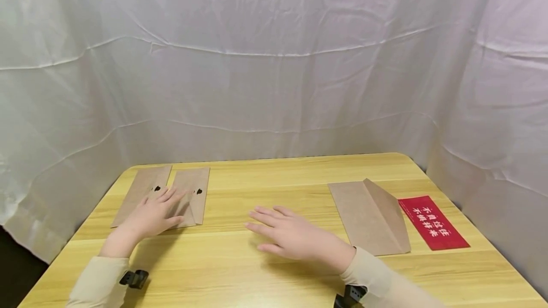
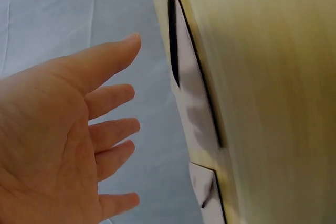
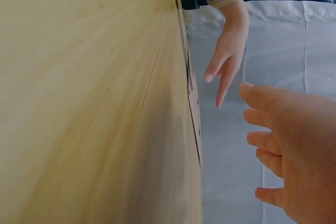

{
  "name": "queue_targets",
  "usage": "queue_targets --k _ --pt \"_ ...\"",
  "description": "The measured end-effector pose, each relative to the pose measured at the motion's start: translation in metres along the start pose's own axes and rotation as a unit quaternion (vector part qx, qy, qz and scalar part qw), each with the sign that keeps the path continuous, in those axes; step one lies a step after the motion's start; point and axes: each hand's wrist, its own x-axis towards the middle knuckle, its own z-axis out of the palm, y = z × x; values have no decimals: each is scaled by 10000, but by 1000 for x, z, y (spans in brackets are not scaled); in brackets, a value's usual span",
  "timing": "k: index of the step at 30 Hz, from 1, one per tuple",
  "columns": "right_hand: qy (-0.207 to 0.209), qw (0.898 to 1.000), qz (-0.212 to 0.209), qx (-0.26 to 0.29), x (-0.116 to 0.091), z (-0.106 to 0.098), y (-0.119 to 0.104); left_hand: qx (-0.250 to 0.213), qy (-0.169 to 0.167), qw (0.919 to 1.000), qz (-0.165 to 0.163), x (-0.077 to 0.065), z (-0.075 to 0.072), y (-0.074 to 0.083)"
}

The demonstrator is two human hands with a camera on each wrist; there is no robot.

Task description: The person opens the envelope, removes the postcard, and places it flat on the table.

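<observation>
Two brown paper envelopes lie side by side at the table's left: an outer envelope (image 1: 143, 191) and an inner envelope (image 1: 200, 203). Each bears a small dark mark. Over them hovers my left hand (image 1: 150, 217), palm down with fingers spread, partly covering both. The left wrist view shows this hand (image 2: 47, 119) holding nothing, apart from the envelopes, one of which (image 2: 191, 98) gapes at its edge. My right hand (image 1: 291, 236) hangs above the table's middle, fingers extended, holding nothing. To its right lies a third brown envelope (image 1: 359, 213) with its flap (image 1: 387, 210) unfolded.
A red card (image 1: 434, 225) with white Chinese characters lies right beside the third envelope's flap. The wooden table (image 1: 239, 270) has rounded far corners. Pale curtains (image 1: 274, 89) surround its back and sides. A dark band device (image 1: 134, 278) sits on the left wrist.
</observation>
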Motion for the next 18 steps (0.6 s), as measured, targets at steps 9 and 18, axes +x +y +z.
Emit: queue_targets --k 9,18 --pt "-209 9997 -6 134 31 10 -4 -690 -591 9958 -104 -2 7 -17" --pt "-517 9983 64 263 58 14 -12 -688 -1044 9919 -238 -2 11 -25"
